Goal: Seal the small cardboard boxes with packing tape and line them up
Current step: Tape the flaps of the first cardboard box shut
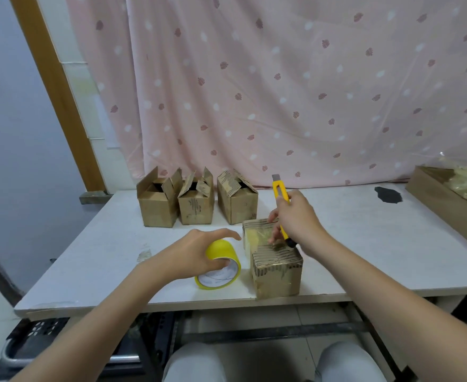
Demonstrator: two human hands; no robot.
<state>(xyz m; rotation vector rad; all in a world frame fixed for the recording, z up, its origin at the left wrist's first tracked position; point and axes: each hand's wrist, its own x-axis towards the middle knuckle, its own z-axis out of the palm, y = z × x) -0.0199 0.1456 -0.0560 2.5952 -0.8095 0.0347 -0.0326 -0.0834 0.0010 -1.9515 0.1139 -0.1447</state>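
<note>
Right grip: the right hand (pixel 295 219) holds a yellow plastic utility knife (pixel 281 201), fingers curled round its body, grey blade end pointing up and away.
Right fingertips: they touch the top of the closed brown cardboard box (pixel 273 257) near the front edge of the tabletop (pixel 378 244).
Left grip: the left hand (pixel 196 255) rests over a yellow roll of packing tape (pixel 221 267), thumb in the core opening and the fingers extended over the top, holding the roll.
Tape roll: it lies tilted on the tabletop, just left of the closed box.
Closed box: a glossy strip of tape (pixel 257 237) runs across its top.
Open boxes: three small brown cardboard boxes (pixel 196 201) stand in a row at the back, flaps raised, well apart from the closed box.
Far right: a shallow brown cardboard tray (pixel 442 199) holds pale yellow material.
Backdrop: a pink patterned curtain (pixel 282 78) hangs behind the tabletop.
</note>
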